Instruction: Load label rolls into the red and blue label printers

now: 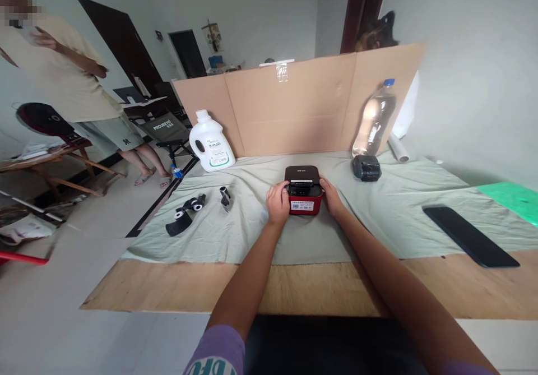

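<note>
A small red-and-black box-shaped device (306, 205), which looks like a label printer, sits on the cloth in front of me. Its black top (302, 173) appears raised at the back, and a white label is on the near red face. My left hand (278, 202) grips its left side with curled fingers, thumb by the top edge. On the opposite side, my right hand (331, 197) holds the right edge, its fingers partly hidden behind the device. To the left lie black-and-white rolls (185, 215) and a small black-and-silver piece (225, 197).
A cardboard screen (290, 114) stands behind the cloth (252, 240). Nearby are a white jug (212, 145), a clear bottle (375, 118), a black device (366, 169), a phone (471, 235) and a green sheet (510, 198). A person (71, 72) stands at left.
</note>
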`<state>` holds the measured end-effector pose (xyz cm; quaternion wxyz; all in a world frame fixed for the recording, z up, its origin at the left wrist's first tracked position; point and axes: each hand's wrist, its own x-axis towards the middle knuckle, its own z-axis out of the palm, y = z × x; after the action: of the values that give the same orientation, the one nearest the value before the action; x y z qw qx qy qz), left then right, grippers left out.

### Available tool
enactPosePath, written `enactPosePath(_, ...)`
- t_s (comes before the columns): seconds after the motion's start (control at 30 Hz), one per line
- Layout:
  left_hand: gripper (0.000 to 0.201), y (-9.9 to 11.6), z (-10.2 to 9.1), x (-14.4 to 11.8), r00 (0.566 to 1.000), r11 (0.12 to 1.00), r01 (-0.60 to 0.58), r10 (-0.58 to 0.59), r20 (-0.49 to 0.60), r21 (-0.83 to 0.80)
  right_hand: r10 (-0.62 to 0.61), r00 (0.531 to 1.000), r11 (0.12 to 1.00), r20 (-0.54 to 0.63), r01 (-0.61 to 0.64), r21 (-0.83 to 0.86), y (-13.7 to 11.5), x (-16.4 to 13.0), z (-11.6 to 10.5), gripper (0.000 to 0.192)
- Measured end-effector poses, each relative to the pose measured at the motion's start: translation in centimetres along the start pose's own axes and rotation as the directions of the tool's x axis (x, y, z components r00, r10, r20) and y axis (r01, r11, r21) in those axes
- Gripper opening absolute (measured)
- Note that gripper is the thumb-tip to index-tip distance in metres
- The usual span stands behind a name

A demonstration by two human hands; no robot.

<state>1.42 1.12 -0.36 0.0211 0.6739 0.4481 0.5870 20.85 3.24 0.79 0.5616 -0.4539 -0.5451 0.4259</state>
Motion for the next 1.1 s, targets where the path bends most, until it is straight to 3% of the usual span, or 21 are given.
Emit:
enactPosePath(0.2, 0.036, -0.1, 0.1, 0.0, 1.000, 1.000, -0.021, 0.021, -0.005, -0.008, 0.013, 1.000, 0.999, 0.009, -0.013, 0.041, 0.5, 0.3, -0.2, 0.066)
enactPosePath(0.47, 0.032, 0.0, 0.1, 0.2, 0.999, 0.999, 0.042, -0.042, 0.018, 0.013, 0.075, 0.996, 0.995, -0.042, -0.072, 0.072, 1.0, 1.2, -0.1, 0.055)
enactPosePath(0.63, 0.033, 0.6, 0.1, -0.1, 0.989, 0.983, 0.149, -0.146, 0.029, -0.109, -0.033, 0.996, 0.995, -0.086, 0.041, 0.091, 1.7, 0.3, 0.0, 0.057)
enactPosePath(0.7, 0.039, 0.7, 0.3, -0.4, 0.957, 0.932, 0.288, -0.286, 0.042, -0.221, -0.125, 0.991, 0.991, -0.053, 0.127, 0.040, 1.9, -0.5, -0.4, 0.061)
enactPosePath(0.8, 0.048, 0.6, 0.5, -0.4, 0.852, 0.774, 0.523, -0.488, 0.190, -0.357, -0.219, 0.968, 0.969, 0.122, 0.230, -0.088, 2.0, -1.8, -1.3, 0.074)
enactPosePath(0.83, 0.048, 0.5, 0.4, -0.3, 0.827, 0.734, 0.562, -0.500, 0.256, -0.381, -0.238, 0.954, 0.953, 0.185, 0.266, -0.146, 2.0, -2.1, -1.6, 0.083)
enactPosePath(0.9, 0.044, 0.2, 0.0, 0.3, 0.817, 0.705, 0.575, -0.465, 0.343, -0.415, -0.248, 0.932, 0.916, 0.265, 0.314, -0.249, 1.9, -2.3, -1.7, 0.097)
enactPosePath(1.0, 0.039, -1.0, -1.6, 2.4, 0.849, 0.714, 0.524, -0.389, 0.358, -0.464, -0.264, 0.921, 0.873, 0.286, 0.354, -0.335, 1.3, -1.0, 0.1, 0.103)
enactPosePath(1.1, 0.037, -3.6, -4.4, 6.0, 0.877, 0.735, 0.480, -0.387, 0.285, -0.479, -0.338, 0.892, 0.848, 0.299, 0.427, -0.315, -0.3, 2.3, 4.7, 0.102)
